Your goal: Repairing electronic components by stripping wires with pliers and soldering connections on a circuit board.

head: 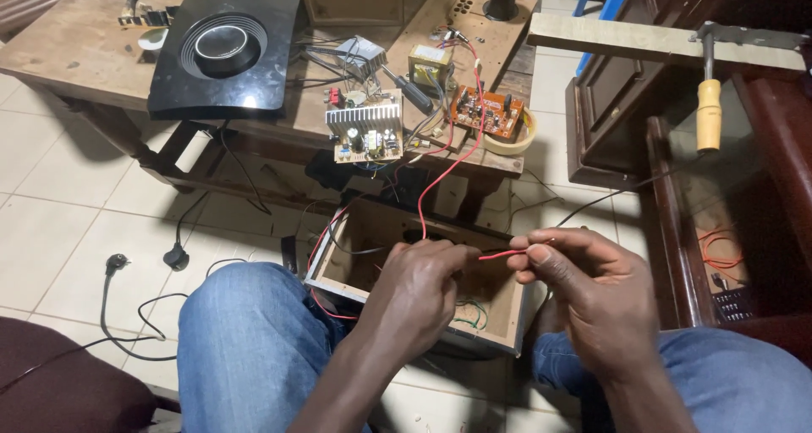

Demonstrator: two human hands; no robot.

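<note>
A worn wooden surface (76,57) fills the upper left and centre of the frame above a pale tiled floor (59,221), seen from the head camera of a seated person in blue jeans. At the far left of the floor, low in the frame, a black mains plug (116,262) lies on its cable. On the surface above, a glossy black speaker panel (227,48) with a round ring lies flat. To its right, at the surface's front edge, sits a green circuit board with a finned heat sink (366,128), then a small transformer (430,63) and an orange circuit board (488,112) resting on a roll of tape (518,139). Below these, on the floor between the person's knees, stands an open wooden box (499,315) with loose wires inside. A red wire (440,175) runs from the boards down to the hands at lower centre. The left hand (414,293) is closed, its fingertips pinching the red wire just above the box. The right hand (584,281), just beside it, is also curled shut, thumb and forefinger gripping the wire's free end, so a short red stretch spans the gap between the two hands. At the upper right, a hammer with a yellow handle (709,112) hangs from a wooden plank (617,37) beside dark wooden furniture (761,188).
</note>
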